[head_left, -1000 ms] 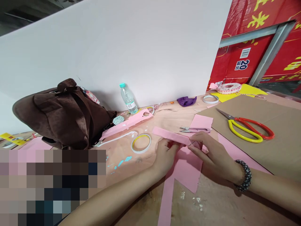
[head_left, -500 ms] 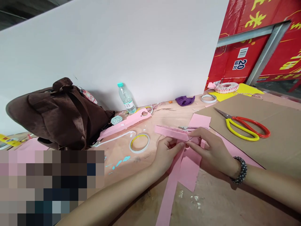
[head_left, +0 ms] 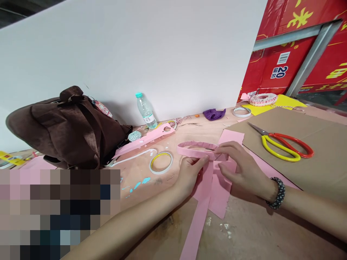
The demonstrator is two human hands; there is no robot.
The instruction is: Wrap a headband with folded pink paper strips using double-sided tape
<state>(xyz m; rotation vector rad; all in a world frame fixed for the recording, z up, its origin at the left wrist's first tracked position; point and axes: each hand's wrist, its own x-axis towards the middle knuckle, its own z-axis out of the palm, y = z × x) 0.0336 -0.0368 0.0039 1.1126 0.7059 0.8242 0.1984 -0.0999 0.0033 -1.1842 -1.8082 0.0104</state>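
Curled since the earlier frame from a nearly flat band into a closed arc, the pink strip [head_left: 189,152] now stands as a loop above the table [head_left: 249,231], near the middle of my remote view. Watching from afar, I read the two-handed pinch as what holds that curve: paper this springy would likely flatten if either side let go. The left hand [head_left: 191,177] is partly closed, with thumb and fingers gripping the strip's near side, while the right hand [head_left: 241,169] is also partly closed, its fingertips [head_left: 221,145] pinching the far side where the ends appear to meet. Whether anything fixes that join, I cannot tell. Below the hands, a long pink band [head_left: 195,227] runs toward the near edge, beside a wider pink sheet [head_left: 222,195], and it seems to lie there loose, though its top is hidden. Small scissors [head_left: 210,148] sit almost under the loop, within easy reach. Farther right, larger red-and-yellow scissors [head_left: 282,147] rest on a cardboard sheet [head_left: 320,169], apparently set there out of the hands' way. A tape roll [head_left: 159,172] lies to the left of the hands, and a brown bag [head_left: 67,126] slumps at far left beside a water bottle [head_left: 145,112].
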